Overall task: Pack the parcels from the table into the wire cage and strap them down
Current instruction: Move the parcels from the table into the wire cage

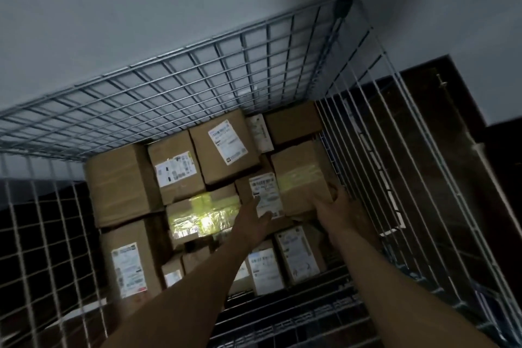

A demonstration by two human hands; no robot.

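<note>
The left hand (252, 216) lies flat, thumb spread, against the labelled side of a taped parcel (302, 178). The right hand (336, 202) curls round its near corner. The step looks like seating this parcel at 3 o'clock in the wire cage (197, 48). It probably needs pressing down level next. Stacked parcels (121, 178) crowd 9 to 12 o'clock, leaving little room.

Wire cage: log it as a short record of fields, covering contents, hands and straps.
wire cage: seen from above, top open
parcels: brown cardboard, many labelled, packed close together inside
taped parcel: by the right wall, between both hands
left hand: flat against its labelled side
right hand: fingers curled round its near right corner
straps: none visible
</note>
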